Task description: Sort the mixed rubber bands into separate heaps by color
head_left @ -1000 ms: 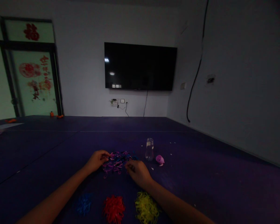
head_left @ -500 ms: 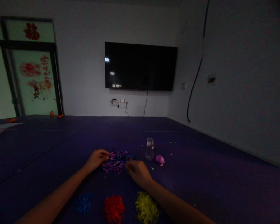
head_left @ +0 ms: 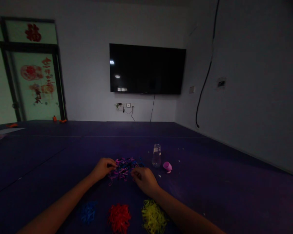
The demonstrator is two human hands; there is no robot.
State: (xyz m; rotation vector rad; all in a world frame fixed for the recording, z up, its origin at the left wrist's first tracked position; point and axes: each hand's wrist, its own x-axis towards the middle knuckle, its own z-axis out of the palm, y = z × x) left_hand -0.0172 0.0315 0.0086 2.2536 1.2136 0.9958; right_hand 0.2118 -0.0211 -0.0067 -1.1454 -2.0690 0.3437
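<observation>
- From my distant seat I see 2 bare hands, apart from each other, in the lower middle of the frame.
- The left hand (head_left: 103, 169) has its thumb and fingers brought near together. Their tips are at the left edge of the mixed pile (head_left: 122, 174); I cannot tell if a band is pinched there.
- The right hand (head_left: 146, 180) is half curled, with thumb and forefinger close, at the right edge of this same pile. Whether it holds something, I cannot tell, because it is too dark and small for me.
- The mixed pile, of purple, pink and dark blue bands, lies loosely between the 2 hands, a little left of the lower centre.
- I see 3 other piles along the bottom of the frame: blue bands (head_left: 88, 212), red bands (head_left: 119, 218) and, below the right wrist, yellow bands (head_left: 153, 218).
- Right of the lower centre, a clear bottle (head_left: 156, 157) stands upright, and a pink cup-like piece (head_left: 167, 167) is just beside it.
- Everything rests on a purple surface (head_left: 210, 182).
</observation>
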